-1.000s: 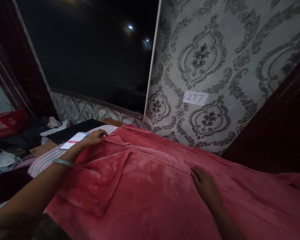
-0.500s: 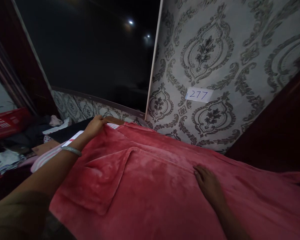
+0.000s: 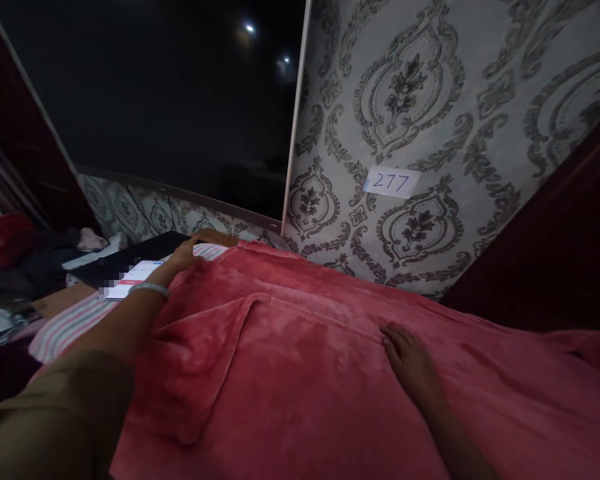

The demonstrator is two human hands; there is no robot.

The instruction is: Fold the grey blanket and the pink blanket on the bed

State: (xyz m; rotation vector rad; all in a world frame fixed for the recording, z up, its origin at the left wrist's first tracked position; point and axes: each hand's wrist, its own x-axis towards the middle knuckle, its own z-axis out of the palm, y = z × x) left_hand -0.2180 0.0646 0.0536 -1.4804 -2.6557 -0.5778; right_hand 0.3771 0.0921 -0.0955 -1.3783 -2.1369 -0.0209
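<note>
A plush red blanket (image 3: 300, 373) covers most of the surface before me, with a folded-over flap at its left part. My left hand (image 3: 184, 255) is at the blanket's far left edge, fingers closed about the fabric; part of the grip is hidden. Under that edge shows a striped cloth (image 3: 75, 325) in white, grey and pink. Close by the left wrist lies a device with a lit screen (image 3: 139, 272), partly blurred out. My right hand (image 3: 405, 350) rests flat on the blanket to the right, fingers stretched out along a crease.
Behind stand a large dark screen (image 3: 180, 100) and a patterned wall (image 3: 410, 133) with a paper label (image 3: 391, 181) reading 277. A dark flat panel (image 3: 130, 255) lies past the device. Mixed clothes (image 3: 0, 320) and a red container (image 3: 7, 240) are at the left.
My left hand has drawn the blanket's edge slightly toward me, baring more of the striped cloth and the lit device. The right hand stays in place. The view has shifted slightly.
</note>
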